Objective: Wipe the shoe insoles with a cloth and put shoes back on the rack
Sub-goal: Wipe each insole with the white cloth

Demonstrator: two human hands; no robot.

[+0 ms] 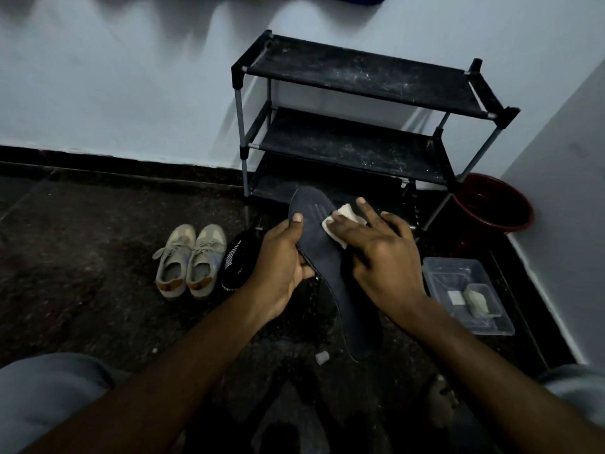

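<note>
Item 1. Dark insole [325,253]: held above the floor in the middle of the scene, just in front of the rack, toe end far and heel end near.

Item 2. Left hand [288,257]: grips the insole at its left edge, thumb laid on the upper surface near the toe end, fingers curled underneath.

Item 3. Right hand [376,253]: fingers straight and spread, pressing a white cloth [343,216] flat onto the far right part of the insole.

Item 4. Shoe rack [360,73]: three tiers of black fabric on grey poles with black joints, dusty with pale specks, standing against the far wall, right of centre.

Item 5. Pair of beige lace-up sneakers [190,260]: side by side on the dark speckled floor [82,257], left of the hands, toes toward the far wall.

Item 6. Black shoe with white markings [237,263]: just right of the sneakers, partly hidden by the left hand.

Item 7. Red bucket [494,204]: on the floor at the rack's right end, by the right wall.

Item 8. Clear plastic container [468,296]: on the floor to the right of the right hand, holding small pale items too dim to identify.

Item 9. Small pale object [321,357]: on the floor near the insole's heel end; its kind cannot be told.
</note>
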